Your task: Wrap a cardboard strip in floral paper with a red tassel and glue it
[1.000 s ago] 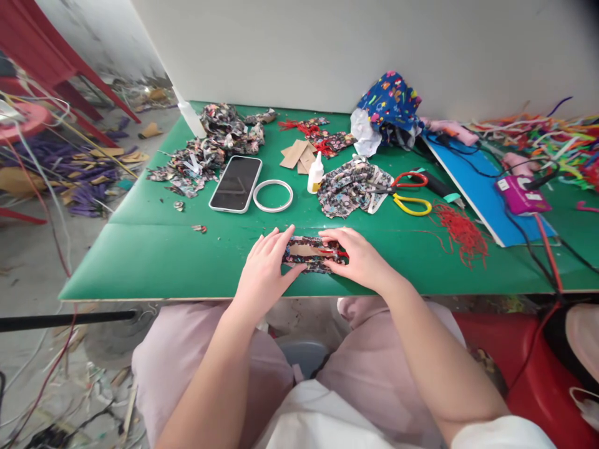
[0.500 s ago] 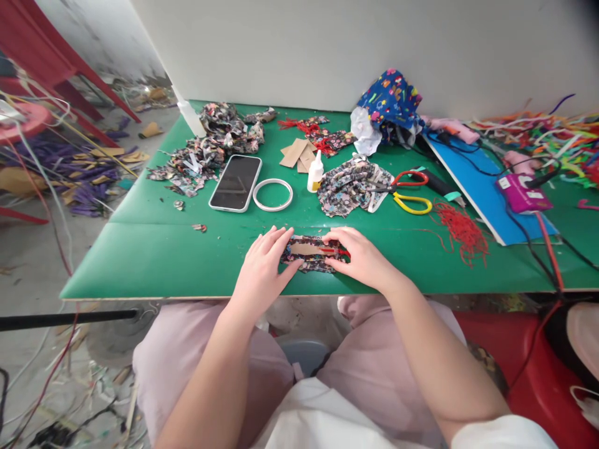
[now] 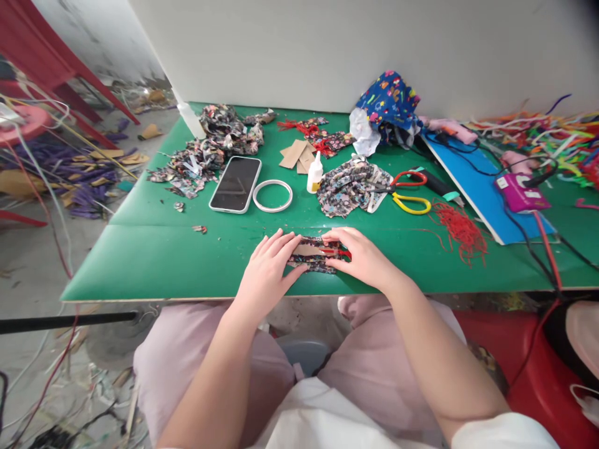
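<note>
Floral strip (image 3: 312, 251) lies between left hand (image 3: 267, 268) and right hand (image 3: 362, 257), long axis left-right. Each, half-curled, grips an end.

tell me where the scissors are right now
In the head view, the scissors lie right of centre on the green table, beyond the right hand, blades over the patterned cloth.

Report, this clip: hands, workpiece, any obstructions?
Left hand and right hand at opposite ends of dark floral fabric strip. Brown card-like panel exposed along middle, slim red piece near right hand. White round ring beyond, blocking neither hand.
</note>
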The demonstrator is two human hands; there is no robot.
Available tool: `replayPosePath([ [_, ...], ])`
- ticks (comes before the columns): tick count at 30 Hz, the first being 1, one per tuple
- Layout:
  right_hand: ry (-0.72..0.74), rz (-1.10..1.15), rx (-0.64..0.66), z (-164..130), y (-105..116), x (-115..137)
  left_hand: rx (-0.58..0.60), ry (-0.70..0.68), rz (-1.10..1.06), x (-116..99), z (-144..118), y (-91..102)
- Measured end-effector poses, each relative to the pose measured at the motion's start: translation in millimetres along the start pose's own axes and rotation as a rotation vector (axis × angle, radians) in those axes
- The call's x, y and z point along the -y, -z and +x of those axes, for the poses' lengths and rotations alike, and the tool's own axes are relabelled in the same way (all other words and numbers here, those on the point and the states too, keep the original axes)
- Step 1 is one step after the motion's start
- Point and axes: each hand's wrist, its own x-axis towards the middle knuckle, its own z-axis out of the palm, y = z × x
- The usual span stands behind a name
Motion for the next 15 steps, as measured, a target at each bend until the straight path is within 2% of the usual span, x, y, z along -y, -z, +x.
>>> replayPosePath([
  [11,0.052,-0.029,-0.062,0,1,3,-0.012,0.015,-0.021,1,0,-0.2],
  [15,-0.035,-0.023,-0.111,-10,11,1,-0.011,0.011,-0.018,1,0,0.3],
])
